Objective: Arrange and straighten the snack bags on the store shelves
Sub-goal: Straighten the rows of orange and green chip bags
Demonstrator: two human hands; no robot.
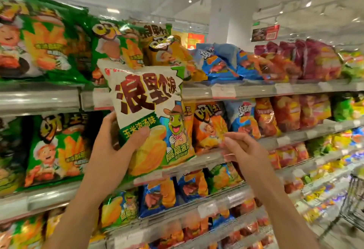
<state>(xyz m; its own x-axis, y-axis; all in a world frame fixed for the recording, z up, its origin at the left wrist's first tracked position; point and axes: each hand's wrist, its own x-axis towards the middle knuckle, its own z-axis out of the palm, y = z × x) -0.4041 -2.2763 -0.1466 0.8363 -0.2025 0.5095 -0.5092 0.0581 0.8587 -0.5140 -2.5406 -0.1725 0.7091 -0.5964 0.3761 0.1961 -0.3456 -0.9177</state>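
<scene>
Head view: a person is facing the snack shelves [246, 91].
Held bag: the left hand [118, 136] is gripping a white corn-soup chip bag [145, 110], lifted off the shelves and not yet placed.
Right hand [242, 148]: hovering just right of the held bag, fingers loosely curled, holding nothing.
Left to do: blue bags [220, 63] up right of the held bag are leaning crookedly.
Progress: seemingly mid-task.

left hand [118, 134] grips white snack bag [147, 110] | right hand [242, 150] loosely curled, empty | shelves [256, 91] behind
</scene>
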